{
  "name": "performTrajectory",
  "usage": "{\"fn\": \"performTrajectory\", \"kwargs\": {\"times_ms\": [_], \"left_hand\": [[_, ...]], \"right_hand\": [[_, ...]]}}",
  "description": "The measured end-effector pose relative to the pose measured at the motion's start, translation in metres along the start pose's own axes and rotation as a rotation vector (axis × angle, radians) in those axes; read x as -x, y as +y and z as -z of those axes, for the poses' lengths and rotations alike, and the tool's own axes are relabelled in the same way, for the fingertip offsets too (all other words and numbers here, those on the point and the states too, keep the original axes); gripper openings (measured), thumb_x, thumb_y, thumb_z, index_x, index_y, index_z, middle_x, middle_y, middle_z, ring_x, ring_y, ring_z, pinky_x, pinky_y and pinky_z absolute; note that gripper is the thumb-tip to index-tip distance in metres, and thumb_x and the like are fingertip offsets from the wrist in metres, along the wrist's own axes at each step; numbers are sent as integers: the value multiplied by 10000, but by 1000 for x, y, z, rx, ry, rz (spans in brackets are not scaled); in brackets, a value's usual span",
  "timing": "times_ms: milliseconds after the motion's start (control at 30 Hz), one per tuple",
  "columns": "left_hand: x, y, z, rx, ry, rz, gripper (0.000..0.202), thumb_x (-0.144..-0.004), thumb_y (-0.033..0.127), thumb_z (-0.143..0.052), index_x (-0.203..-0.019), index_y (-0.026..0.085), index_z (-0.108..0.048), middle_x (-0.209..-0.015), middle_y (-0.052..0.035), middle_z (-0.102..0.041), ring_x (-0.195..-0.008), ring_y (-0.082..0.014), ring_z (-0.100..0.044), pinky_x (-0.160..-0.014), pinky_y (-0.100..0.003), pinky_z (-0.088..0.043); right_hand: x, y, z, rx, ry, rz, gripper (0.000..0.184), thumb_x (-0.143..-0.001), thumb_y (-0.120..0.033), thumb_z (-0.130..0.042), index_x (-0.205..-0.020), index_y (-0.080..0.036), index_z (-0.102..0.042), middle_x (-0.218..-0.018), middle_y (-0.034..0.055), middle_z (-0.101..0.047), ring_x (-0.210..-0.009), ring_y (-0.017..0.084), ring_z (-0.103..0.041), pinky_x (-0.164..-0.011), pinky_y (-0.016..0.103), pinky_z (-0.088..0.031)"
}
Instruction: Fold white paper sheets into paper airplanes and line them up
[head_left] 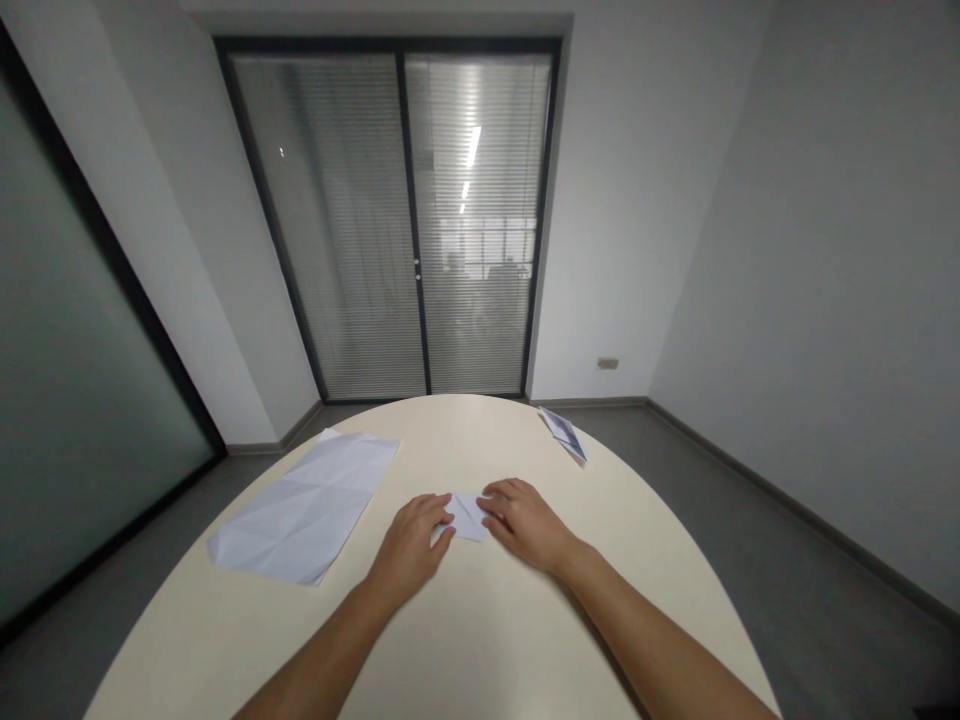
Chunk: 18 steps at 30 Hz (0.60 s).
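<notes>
A small piece of folded white paper [468,518] lies on the table in front of me, with a diagonal fold line across its face. My left hand [412,545] holds its left edge, fingers on top and thumb at the near side. At the opposite edge, my right hand [529,522] has its bent fingers on the paper, covering the right end. Some of the fold is hidden under my fingertips.
A large creased white sheet [311,510] lies at the left of the round cream table [457,650]. Near the far right rim rests another folded paper [564,434] with dark printing. Beyond stand a glass door with blinds [480,330] and grey walls.
</notes>
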<state>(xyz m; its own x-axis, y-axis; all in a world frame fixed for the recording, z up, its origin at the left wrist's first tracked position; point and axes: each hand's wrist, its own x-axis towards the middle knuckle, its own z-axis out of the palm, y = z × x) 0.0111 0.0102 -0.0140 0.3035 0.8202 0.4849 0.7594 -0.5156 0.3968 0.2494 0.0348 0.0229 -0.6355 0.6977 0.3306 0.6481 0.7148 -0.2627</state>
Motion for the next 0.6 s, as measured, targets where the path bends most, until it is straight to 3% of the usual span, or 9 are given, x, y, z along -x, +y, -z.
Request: {"fn": "performTrajectory", "kwargs": {"times_ms": [133,367,600], "left_hand": [[2,0,-1,4,-11,13,247,-869,242,-642,-1109,220,-695,-1194,-71,-716,-1165,-278,-599,-1048,-497,-464],[1,2,0,-22,1,1,206,-866,267,-664,-1064,222,-700,-1204,-69,-708,-1155,-281,-605,-1040,-493,-469],[0,4,2,-23,-4,-36,213,-870,260,-656,-1076,222,-693,-1194,-77,-703,-1136,-270,-610,-1038,-491,-468]], "right_hand": [[1,0,1,-22,7,-7,322,-986,-325,-479,-1212,-209,-677,-1141,111,-676,-1084,254,-584,-993,421,-426],[4,-2,2,-49,-46,59,508,-887,-500,-628,-1286,-186,-636,-1305,158,-616,-1201,306,-548,-1044,446,-410],[1,-5,8,-86,-88,106,382,-940,-427,-577,-1235,-211,-687,-1343,130,-625,-1237,279,-567,-1072,422,-421]]}}
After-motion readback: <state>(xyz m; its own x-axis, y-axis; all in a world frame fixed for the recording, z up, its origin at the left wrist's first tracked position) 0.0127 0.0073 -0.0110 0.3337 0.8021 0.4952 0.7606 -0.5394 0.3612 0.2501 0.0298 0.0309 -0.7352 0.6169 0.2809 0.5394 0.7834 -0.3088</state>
